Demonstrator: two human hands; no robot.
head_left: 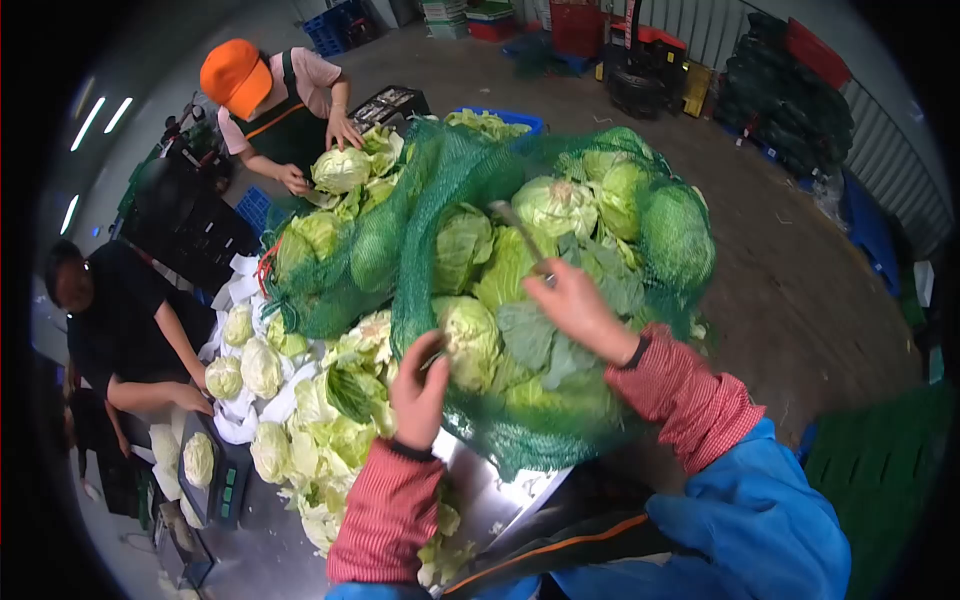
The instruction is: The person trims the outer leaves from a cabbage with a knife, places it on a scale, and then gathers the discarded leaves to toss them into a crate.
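Note:
My right hand (572,305) grips a knife (520,236) whose blade points up and away over the cabbages inside a green net sack (420,210). My left hand (418,392) holds the sack's netting beside a pale cabbage (468,338). Several green cabbages (556,205) fill the sack, which lies on a metal table (490,495). Loose cabbage leaves (345,395) lie just left of my left hand.
A person in an orange cap (236,76) handles a cabbage (341,168) at the table's far end. Another person in black (120,320) stands left by a scale (212,475) carrying a cabbage. Trimmed cabbages (260,368) lie on white wrappers. Crates stand on the floor behind.

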